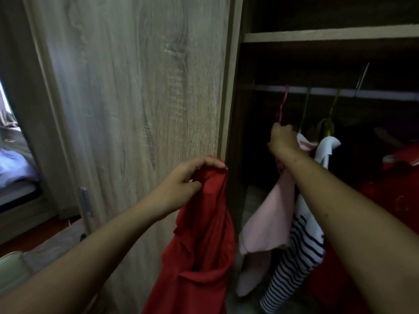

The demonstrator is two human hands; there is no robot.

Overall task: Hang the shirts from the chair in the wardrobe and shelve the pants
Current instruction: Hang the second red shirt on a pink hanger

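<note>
Head view: wardrobe (247,37) with its wooden door (136,87) closed on the left side and the right side open and dark inside.
Left hand (190,175): closed, pinching the top of a red shirt (204,245) between thumb and fingers, in front of the door's right edge.
Red shirt: hangs limp from that grip, down past the bottom edge of the picture, not on a hanger.
Right hand (283,139): reached into the open side, fist closed around the lower part of a pink hanger (283,103); whether it also holds cloth cannot be told.
Pink hanger: its hook sits at the pale rail (385,94) under the shelf (328,34).
Pink shirt (269,223): hangs below the right hand, just beside the right forearm.
Striped shirt (297,250): white with dark stripes, to the right of the pink one and touching it, on a green hanger (305,109).
Other hangers: one more green and one pale further right along the rail.
Wardrobe right edge: red fabric (399,155), blurred.
Left edge of picture: bed (13,168) with bluish bedding, seen past the door.
</note>
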